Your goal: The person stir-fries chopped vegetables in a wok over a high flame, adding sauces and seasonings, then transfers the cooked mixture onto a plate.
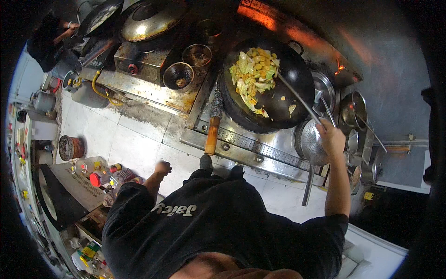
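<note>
My right hand (332, 139) grips the long metal handle (300, 96) of a wok utensil. Its head is hidden at the food, so I cannot tell a ladle from a spatula. Sliced cabbage with yellow-orange round slices (256, 71) is heaped on the left side of a large black wok (296, 78), and a few bits lie apart lower down. The wok's wooden handle (212, 136) points towards me. Away from the wok, at my left side over the floor, my left hand (163, 168) is curled, with nothing visible in it.
A perforated metal strainer (313, 143) lies under my right hand, near several metal bowls (353, 106). Left of the wok are two metal pots (178, 76), a burner (139, 62) and a lidded wok (153, 21). Another person's hand (71, 28) holds a wok at far left. Bottles (94, 164) stand on the floor.
</note>
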Demonstrator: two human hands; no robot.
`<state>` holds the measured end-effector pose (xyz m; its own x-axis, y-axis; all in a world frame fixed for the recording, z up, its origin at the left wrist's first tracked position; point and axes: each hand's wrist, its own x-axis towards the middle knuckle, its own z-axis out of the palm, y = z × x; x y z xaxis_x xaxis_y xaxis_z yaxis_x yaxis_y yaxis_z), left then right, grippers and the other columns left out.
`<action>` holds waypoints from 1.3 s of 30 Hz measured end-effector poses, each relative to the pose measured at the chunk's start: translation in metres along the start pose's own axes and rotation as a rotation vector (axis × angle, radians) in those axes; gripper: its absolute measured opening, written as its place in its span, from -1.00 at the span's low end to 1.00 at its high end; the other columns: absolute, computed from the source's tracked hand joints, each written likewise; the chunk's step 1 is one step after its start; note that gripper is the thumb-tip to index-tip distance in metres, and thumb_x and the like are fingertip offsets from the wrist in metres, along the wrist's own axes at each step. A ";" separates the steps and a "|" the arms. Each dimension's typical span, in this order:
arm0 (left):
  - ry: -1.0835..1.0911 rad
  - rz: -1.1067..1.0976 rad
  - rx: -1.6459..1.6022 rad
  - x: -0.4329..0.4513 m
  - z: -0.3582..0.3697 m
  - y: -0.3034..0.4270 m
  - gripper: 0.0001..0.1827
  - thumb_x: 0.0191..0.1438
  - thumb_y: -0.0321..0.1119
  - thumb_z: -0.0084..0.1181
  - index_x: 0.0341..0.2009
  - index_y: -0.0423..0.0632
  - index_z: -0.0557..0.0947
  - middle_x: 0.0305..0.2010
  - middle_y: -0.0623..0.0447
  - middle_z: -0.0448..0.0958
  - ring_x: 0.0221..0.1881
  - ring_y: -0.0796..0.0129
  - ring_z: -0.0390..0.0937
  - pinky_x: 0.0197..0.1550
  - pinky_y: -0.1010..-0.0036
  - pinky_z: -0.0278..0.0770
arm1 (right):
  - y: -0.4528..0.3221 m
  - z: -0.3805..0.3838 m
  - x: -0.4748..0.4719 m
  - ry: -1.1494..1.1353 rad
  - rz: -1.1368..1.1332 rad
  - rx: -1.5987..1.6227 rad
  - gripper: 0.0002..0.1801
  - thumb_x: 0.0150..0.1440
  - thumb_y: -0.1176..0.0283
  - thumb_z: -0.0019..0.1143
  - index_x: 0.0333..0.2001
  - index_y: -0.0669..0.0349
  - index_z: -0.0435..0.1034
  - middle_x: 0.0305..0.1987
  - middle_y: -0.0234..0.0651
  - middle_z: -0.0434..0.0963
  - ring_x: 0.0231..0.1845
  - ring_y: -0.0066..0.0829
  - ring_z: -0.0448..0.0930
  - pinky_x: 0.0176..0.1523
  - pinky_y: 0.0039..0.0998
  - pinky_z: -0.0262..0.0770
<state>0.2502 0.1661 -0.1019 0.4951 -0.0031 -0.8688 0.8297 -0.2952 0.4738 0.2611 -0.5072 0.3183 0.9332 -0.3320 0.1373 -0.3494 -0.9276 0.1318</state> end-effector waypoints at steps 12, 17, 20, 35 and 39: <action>-0.122 -0.149 -0.021 -0.016 0.012 -0.056 -0.82 0.21 -0.23 -0.04 -0.25 -0.02 0.56 -0.28 -0.03 0.65 -0.38 0.17 0.62 -0.47 0.23 0.44 | 0.029 -0.112 -0.076 -0.198 -0.124 -0.062 -0.60 0.14 0.29 0.21 0.10 -0.12 0.49 -0.25 -0.19 0.57 -0.30 -0.07 0.63 -0.24 -0.15 0.55; 0.036 -0.288 0.084 -0.072 0.043 -0.077 -0.77 0.24 -0.24 -0.07 -0.38 -0.01 0.60 -0.32 0.01 0.66 -0.46 0.22 0.61 -0.45 0.25 0.41 | 0.030 -0.097 -0.065 -0.221 -0.221 0.003 -0.65 0.12 0.31 0.22 0.03 -0.19 0.54 -0.28 -0.24 0.56 -0.35 -0.08 0.63 -0.26 -0.15 0.57; 0.125 -0.216 0.009 -0.082 0.063 -0.064 -0.77 0.23 -0.25 -0.07 -0.33 -0.04 0.60 -0.33 -0.02 0.66 -0.47 0.22 0.61 -0.44 0.27 0.42 | 0.038 -0.031 -0.034 -0.003 -0.258 0.041 -0.62 0.12 0.30 0.22 0.06 -0.13 0.52 -0.28 -0.15 0.57 -0.30 -0.02 0.62 -0.24 -0.12 0.56; 0.334 0.064 0.391 -0.204 0.212 -0.255 -0.65 0.23 -0.18 0.01 -0.41 -0.18 0.65 -0.45 -0.07 0.66 -0.55 0.21 0.61 -0.59 0.33 0.48 | 0.127 0.021 0.032 0.037 -0.461 0.108 -0.63 0.24 0.20 0.08 0.14 -0.24 0.47 -0.14 -0.20 0.56 -0.23 -0.10 0.65 -0.17 -0.12 0.60; 0.370 -0.188 -0.514 -0.245 0.244 -0.336 -0.72 0.18 -0.38 -0.05 -0.55 -0.12 0.59 -0.67 0.02 0.48 -0.74 0.20 0.42 -0.70 0.23 0.35 | 0.115 0.038 0.048 0.087 -0.365 0.120 -0.63 0.28 0.17 0.00 0.16 -0.23 0.44 -0.13 -0.17 0.57 -0.20 -0.08 0.65 -0.20 -0.08 0.59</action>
<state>-0.2130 0.0335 -0.0835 0.3098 0.3600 -0.8800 0.8827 0.2350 0.4069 0.2693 -0.6366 0.3024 0.9820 0.0344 0.1857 0.0213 -0.9972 0.0721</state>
